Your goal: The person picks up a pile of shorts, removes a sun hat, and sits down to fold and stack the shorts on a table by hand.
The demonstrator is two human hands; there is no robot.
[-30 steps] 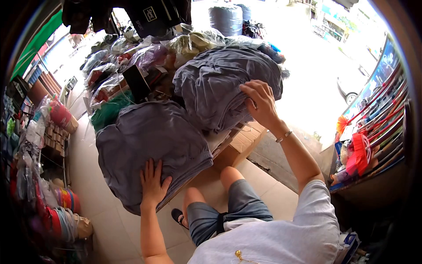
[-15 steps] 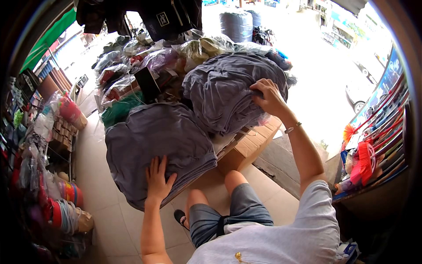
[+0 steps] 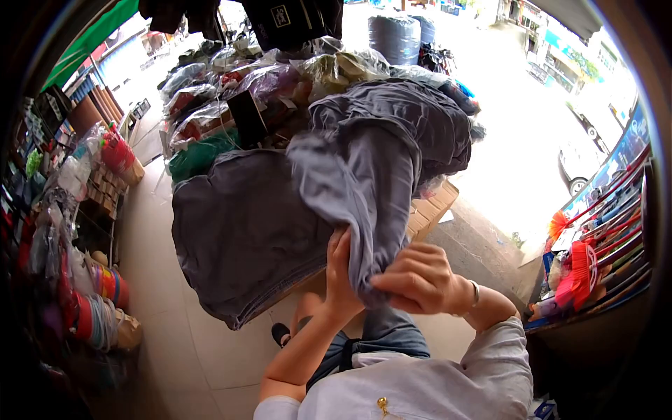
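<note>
A grey garment (image 3: 381,189) has been drawn off the near side of the right pile (image 3: 444,129) and is now stretched down toward the body, its left edge blurred. Its lower end has been gathered in the right hand (image 3: 423,280), which was earlier laid on that pile. The left hand (image 3: 339,273) has been lifted from the left pile (image 3: 241,224) and brought against the cloth. The left pile's right corner is now covered, and more of the cardboard box (image 3: 430,210) is hidden.
</note>
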